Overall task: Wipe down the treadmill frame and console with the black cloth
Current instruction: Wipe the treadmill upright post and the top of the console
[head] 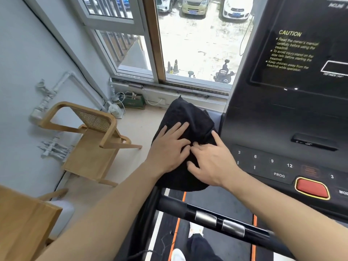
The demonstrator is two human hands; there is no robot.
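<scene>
- Black handlebar [216,218] with two silver grip plates, nearest, above the treadmill belt [216,240].
- Black cloth [185,117] draped over the console's [282,113] left edge; left hand [167,147] and right hand [211,162] pressed flat on it, fingers spread.
- Red button [311,187] on the keypad.
- Wooden chair [90,142] left, on a pale floor.
- Window [197,40] beyond, cars outside.

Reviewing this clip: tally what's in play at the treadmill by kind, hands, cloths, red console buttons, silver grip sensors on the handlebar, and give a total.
Hands: 2, left hand and right hand, both flat on the cloth
Black cloth: 1
Red button: 1
Silver grip sensors: 2
Total: 6
</scene>
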